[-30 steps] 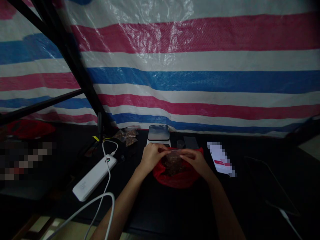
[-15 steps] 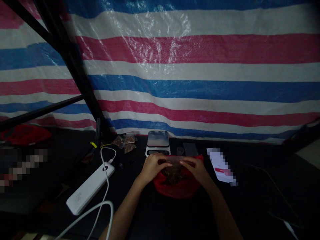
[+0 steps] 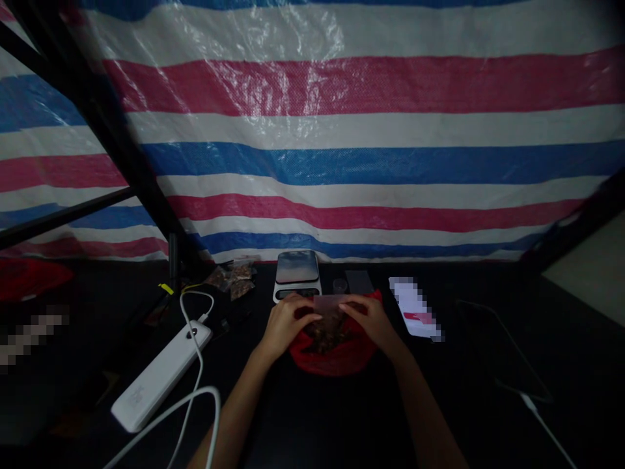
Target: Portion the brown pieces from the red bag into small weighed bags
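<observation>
Between my two hands is a small clear plastic bag (image 3: 329,304), held by its top edge. My left hand (image 3: 289,326) pinches its left corner with thumb and fingers; my right hand (image 3: 371,319) pinches the right one. Brown bits (image 3: 326,337) show below the bag's top edge; whether they are inside it or behind it I cannot tell. Beneath lies a red plastic bag (image 3: 336,363), spread open on the black table. Just behind my left hand stands a white kitchen scale (image 3: 297,273) with a bare, shiny platform.
Several small filled bags (image 3: 240,280) lie left of the scale. A small round container (image 3: 340,285) and a flat grey piece (image 3: 359,282) sit to its right. A lit phone (image 3: 415,309), a dark tablet-like device (image 3: 502,348) and a white power bank (image 3: 161,378) with cable flank my arms.
The whole view has shifted, so the table things appear further left and slightly higher. Both hands keep their pinch on the clear bag, whose top edge looks flatter and more upright.
</observation>
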### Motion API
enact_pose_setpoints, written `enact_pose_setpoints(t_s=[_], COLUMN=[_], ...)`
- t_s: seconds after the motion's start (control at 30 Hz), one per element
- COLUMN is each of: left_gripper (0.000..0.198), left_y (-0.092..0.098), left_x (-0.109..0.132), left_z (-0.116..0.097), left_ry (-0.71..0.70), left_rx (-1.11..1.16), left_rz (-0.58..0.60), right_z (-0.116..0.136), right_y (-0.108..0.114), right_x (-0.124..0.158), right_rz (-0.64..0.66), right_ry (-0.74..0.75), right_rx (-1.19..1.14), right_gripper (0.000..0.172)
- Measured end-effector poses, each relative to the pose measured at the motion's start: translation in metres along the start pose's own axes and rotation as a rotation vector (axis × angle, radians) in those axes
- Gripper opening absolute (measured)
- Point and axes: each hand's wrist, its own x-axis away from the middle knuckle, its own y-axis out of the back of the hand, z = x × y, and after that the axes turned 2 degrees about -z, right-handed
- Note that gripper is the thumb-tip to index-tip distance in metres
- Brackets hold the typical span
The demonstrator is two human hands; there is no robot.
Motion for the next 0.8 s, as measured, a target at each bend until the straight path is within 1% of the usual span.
enact_pose_setpoints(t_s=[0.1, 0.2, 0.27, 0.33, 0.4, 0.5, 0.6, 0.7, 0.8], left_gripper=[0.014, 0.016, 0.017, 0.018, 0.017, 0.017, 0.022, 0.018, 0.015], left_y=[-0.0012, -0.0023, -0.0033, -0.0041, -0.0043, -0.0024, 0.0016, 0.0049, 0.0054], left_x=[-0.0001, -0.0008, -0.0012, -0.0015, -0.0017, -0.0016, -0.0015, -0.0013, -0.0007], left_z=[0.0032, 0.0069, 0.0091, 0.0101, 0.0097, 0.0081, 0.0078, 0.0081, 0.0078], left_ry=[0.004, 0.024, 0.046, 0.057, 0.057, 0.063, 0.063, 0.034, 0.012], left_rx=[0.014, 0.058, 0.104, 0.154, 0.198, 0.223, 0.168, 0.091, 0.069], left_rz=[0.001, -0.052, -0.099, -0.112, -0.089, -0.059, -0.012, 0.059, 0.059], right_z=[-0.0022, -0.0055, -0.0068, -0.0065, -0.0049, -0.0024, -0.0011, 0.0002, 0.0012], right_y=[-0.0001, 0.0006, 0.0010, 0.0014, 0.0017, 0.0024, 0.0032, 0.0032, 0.0023], right_x=[-0.0002, -0.0003, -0.0003, -0.0001, 0.0000, -0.0004, -0.0011, -0.0012, -0.0006], right_rz=[0.023, 0.036, 0.062, 0.087, 0.093, 0.060, 0.009, -0.035, -0.027], right_ry=[-0.010, -0.017, 0.010, 0.048, 0.069, 0.073, 0.081, 0.073, 0.055], right_rx=[0.007, 0.085, 0.133, 0.145, 0.145, 0.145, 0.128, 0.115, 0.135], right_gripper=[0.021, 0.024, 0.019, 0.015, 0.014, 0.014, 0.014, 0.015, 0.018])
